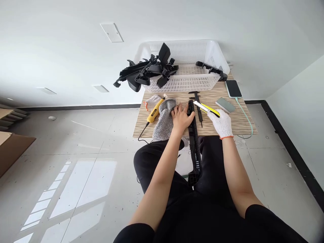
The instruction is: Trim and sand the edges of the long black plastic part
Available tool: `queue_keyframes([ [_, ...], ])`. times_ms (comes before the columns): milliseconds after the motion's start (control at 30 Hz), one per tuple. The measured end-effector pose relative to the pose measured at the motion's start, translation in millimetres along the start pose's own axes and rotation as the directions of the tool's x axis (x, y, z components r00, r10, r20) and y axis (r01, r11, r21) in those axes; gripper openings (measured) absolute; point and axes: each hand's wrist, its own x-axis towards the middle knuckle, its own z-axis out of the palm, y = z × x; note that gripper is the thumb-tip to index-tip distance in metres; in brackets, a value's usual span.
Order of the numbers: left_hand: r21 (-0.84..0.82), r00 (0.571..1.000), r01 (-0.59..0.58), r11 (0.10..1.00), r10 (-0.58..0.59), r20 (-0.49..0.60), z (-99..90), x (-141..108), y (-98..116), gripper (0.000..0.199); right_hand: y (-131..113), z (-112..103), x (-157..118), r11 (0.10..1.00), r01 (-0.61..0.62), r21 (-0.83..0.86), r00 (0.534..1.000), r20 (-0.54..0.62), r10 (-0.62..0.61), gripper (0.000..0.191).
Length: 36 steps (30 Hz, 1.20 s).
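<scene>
**Hands on the strip**

Head view: the bare left hand [181, 118] pressed flat, fingers open, on a black strip [194, 141] running from tabletop [238, 123] to lap. The gloved right hand [222, 123] gripped a yellow knife [206, 108] just beside it.

Plain white painted walls [63, 50] meet a glossy pale grey tiled floor [76, 141] along a dark baseboard strip [76, 108]. Window light forms a barred bright patch [76, 189] on the tiles. A small striped wood-grain tabletop [235, 126] stands against the wall; brown cardboard sheets [12, 148] lie at the left.
</scene>
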Motion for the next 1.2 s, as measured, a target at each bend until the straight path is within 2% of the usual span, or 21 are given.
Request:
queue_keyframes([
  [300,-0.018,1.0,-0.001,1.0,0.001,0.012,0.3,1.2,-0.3,0.067,6.6,2.3,1.2,0.999,0.014,0.029,1.0,0.026,-0.015,0.045],
  [400,-0.018,1.0,0.0,1.0,0.0,0.006,-0.1,1.2,0.0,0.067,6.8,2.0,1.1,1.0,-0.016,0.025,1.0,-0.008,0.016,0.046],
  [500,-0.03,1.0,-0.006,1.0,0.006,0.0,0.0,1.3,0.2,0.067,5.8,1.5,1.2,1.0,0.012,0.023,0.999,0.033,-0.013,0.046],
  [633,-0.043,1.0,-0.011,0.999,0.011,-0.003,1.2,1.9,-0.9,0.067,4.2,2.0,1.8,1.0,-0.016,0.014,1.0,-0.014,0.016,0.044],
  [733,-0.036,1.0,-0.013,0.999,0.013,-0.008,2.0,2.5,-1.9,0.067,3.5,2.6,1.6,1.0,0.017,0.018,0.999,0.029,-0.017,0.044],
  [833,-0.029,1.0,-0.012,0.999,0.012,-0.001,1.9,2.5,-2.1,0.067,2.8,2.7,0.8,1.0,-0.011,0.008,1.0,-0.015,0.011,0.045],
  [967,-0.03,1.0,-0.011,1.0,0.011,0.002,0.7,2.0,-1.3,0.068,2.3,2.2,-0.3,0.999,0.038,0.019,0.998,0.042,-0.039,0.043],
  [1067,-0.018,1.0,-0.009,1.0,0.009,0.004,-0.2,1.4,-0.8,0.067,2.2,2.0,-0.5,1.0,0.005,0.015,1.0,-0.002,-0.005,0.044],
  [1200,0.0,1.0,-0.011,1.0,0.011,-0.002,-1.0,0.4,-0.3,0.067,2.3,1.7,-0.8,1.0,0.018,0.024,0.999,0.03,-0.019,0.046],
])
